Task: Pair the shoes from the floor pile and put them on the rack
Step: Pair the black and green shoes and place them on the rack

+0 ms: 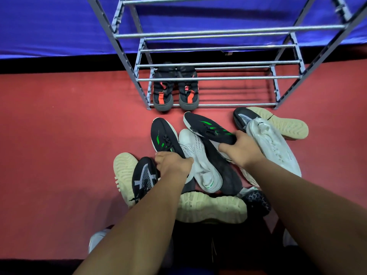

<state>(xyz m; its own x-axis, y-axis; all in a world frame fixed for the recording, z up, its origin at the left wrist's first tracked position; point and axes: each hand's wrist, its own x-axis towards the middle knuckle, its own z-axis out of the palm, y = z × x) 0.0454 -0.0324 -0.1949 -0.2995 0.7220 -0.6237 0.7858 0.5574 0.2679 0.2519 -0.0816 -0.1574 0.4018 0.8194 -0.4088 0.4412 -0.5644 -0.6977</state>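
A pile of shoes lies on the red floor in front of a grey metal rack (216,78). My left hand (172,165) grips the heel of a black shoe with green stripes (163,135). My right hand (241,148) grips the heel of its match, another black and green shoe (206,126), held just above the pile. Two white knit shoes (200,163) (272,145) lie in the pile, along with a black and grey shoe (144,179). A dark pair with orange straps (175,92) stands on the rack's lowest tier at the left.
A cream-soled shoe (211,208) lies sole up near my arms. Another cream sole (282,122) shows at the right beside a black and grey toe (243,118). A blue cloth (59,26) hangs behind the rack. The rack's upper tiers hold nothing visible.
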